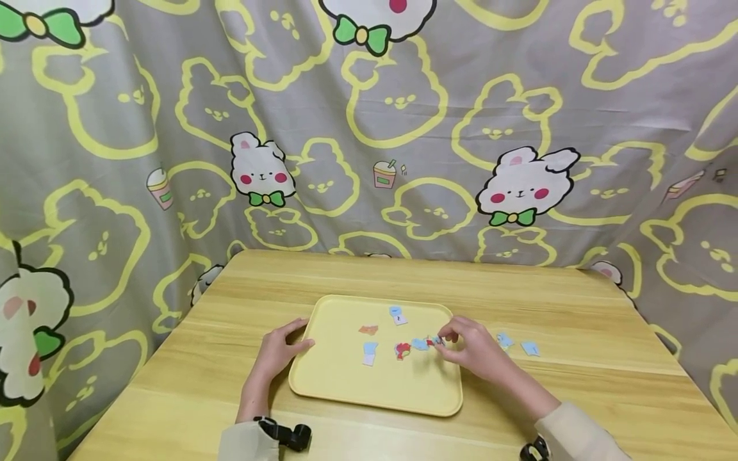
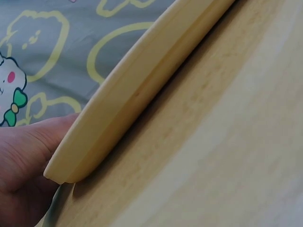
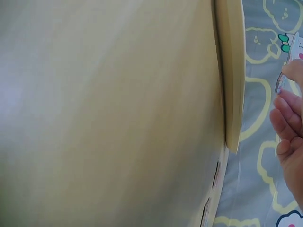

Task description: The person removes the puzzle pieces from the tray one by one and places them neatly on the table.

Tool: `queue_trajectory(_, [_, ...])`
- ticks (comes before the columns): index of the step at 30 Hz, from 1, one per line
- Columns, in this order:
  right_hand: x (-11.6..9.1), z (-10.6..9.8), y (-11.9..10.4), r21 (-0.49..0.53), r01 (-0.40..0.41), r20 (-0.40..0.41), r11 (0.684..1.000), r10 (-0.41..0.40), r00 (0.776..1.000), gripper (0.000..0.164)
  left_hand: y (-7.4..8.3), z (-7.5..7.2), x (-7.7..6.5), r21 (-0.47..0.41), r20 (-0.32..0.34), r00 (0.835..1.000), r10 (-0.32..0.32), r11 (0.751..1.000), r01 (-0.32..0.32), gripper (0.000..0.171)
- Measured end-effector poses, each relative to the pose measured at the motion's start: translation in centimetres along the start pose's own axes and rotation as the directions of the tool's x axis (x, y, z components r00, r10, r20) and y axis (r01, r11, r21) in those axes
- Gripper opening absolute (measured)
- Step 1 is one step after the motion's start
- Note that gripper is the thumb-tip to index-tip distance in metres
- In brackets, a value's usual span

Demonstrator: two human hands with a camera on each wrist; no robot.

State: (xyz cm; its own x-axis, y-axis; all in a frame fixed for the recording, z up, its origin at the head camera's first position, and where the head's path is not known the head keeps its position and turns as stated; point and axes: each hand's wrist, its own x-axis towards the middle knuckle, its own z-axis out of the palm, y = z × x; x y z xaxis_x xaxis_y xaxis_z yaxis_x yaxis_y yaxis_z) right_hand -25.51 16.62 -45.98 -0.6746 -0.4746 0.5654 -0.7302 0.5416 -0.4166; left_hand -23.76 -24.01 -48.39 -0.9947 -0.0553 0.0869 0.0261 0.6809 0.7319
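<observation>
A yellow tray (image 1: pixel 352 384) lies on the wooden table, with several small flat puzzle pieces on it. My left hand (image 1: pixel 279 351) grips its left side, thumb over the rim; the left wrist view shows the hand (image 2: pixel 26 165) at the tray's corner. Above the tray's right part, my right hand (image 1: pixel 474 349) pinches a thin puzzle piece (image 3: pixel 280 83) between thumb and fingertips. Close to those fingers lie a light-blue piece (image 1: pixel 419 344) and a red-and-green piece (image 1: pixel 402 350). Farther left are an orange piece (image 1: pixel 368 330) and a blue-and-white piece (image 1: pixel 369 353).
Near the tray's far side sits another blue-and-white piece (image 1: pixel 396 314). Right of the tray, loose blue pieces (image 1: pixel 531 349) lie on the table (image 1: pixel 599 358). A grey patterned curtain (image 1: pixel 369 128) hangs behind the table and along both sides.
</observation>
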Motion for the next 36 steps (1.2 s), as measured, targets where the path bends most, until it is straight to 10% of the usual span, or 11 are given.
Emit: queue_trajectory(36, [-4.7,-6.0,4.9,-0.174,-0.113,-0.067,0.978,0.103,0.992,0.021,-0.2,0.0,-0.1,-0.031,0.003,1.0,-0.018,0.999,0.018,0.053])
